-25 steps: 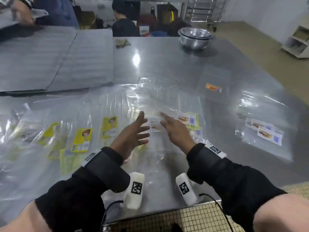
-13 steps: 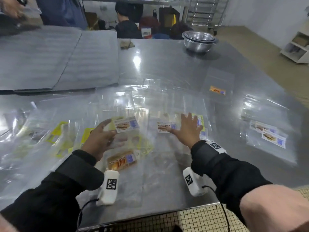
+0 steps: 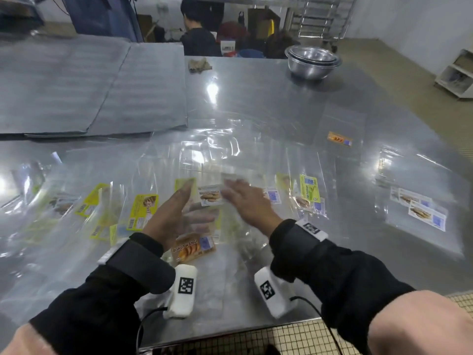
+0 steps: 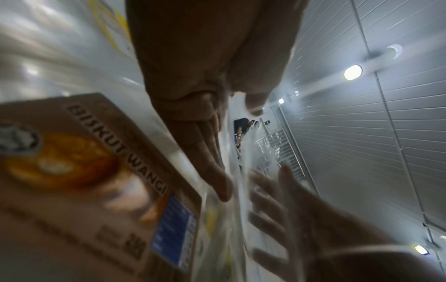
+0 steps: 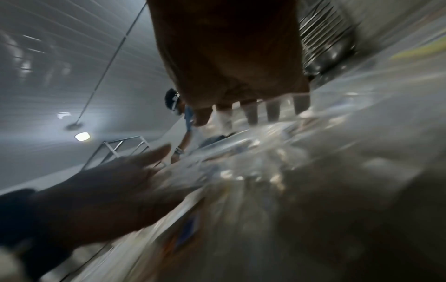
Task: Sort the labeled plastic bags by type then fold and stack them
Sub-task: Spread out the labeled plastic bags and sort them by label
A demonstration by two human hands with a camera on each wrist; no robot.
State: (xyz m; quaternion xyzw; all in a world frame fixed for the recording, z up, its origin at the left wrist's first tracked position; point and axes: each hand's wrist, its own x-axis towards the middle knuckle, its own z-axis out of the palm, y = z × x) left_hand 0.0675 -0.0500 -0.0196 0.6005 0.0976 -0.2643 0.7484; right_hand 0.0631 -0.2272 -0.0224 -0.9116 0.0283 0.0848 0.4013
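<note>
The person's two hands work over a loose spread of clear plastic bags [image 3: 210, 155] lying across the steel counter [image 3: 256, 98]. The left hand [image 3: 170, 216] is turned on edge, thumb up, its fingers [image 4: 212, 162] straight and slid under a clear sheet, so they show hazily through the film in the head view. The thumb lies on top of that sheet, but the pictures do not show whether it actually pinches the film. The right hand [image 3: 245, 201] is palm down with fingers [image 5: 251, 114] straight and spread, resting on the film just beside a bag with a white biscuit label [image 3: 210, 195]; the fingertips are blurred. Just beside the left wrist lies a bag with an orange label reading BISKUT WANGI [image 3: 193, 248], which fills the near part of the left wrist view [image 4: 96, 171]. To the left of the hands several bags with yellow labels [image 3: 142, 211] overlap one another. To the right of the hands lie more bags with mixed yellow-green and white labels [image 3: 309, 192]. Well apart on the right side, a small stack of bags with white labels [image 3: 419, 208] lies flat, and farther back a single bag with an orange label [image 3: 340, 138] lies alone. Nested metal bowls [image 3: 312, 61] stand at the far edge, and grey sheets [image 3: 89, 85] cover the far left of the counter.
</note>
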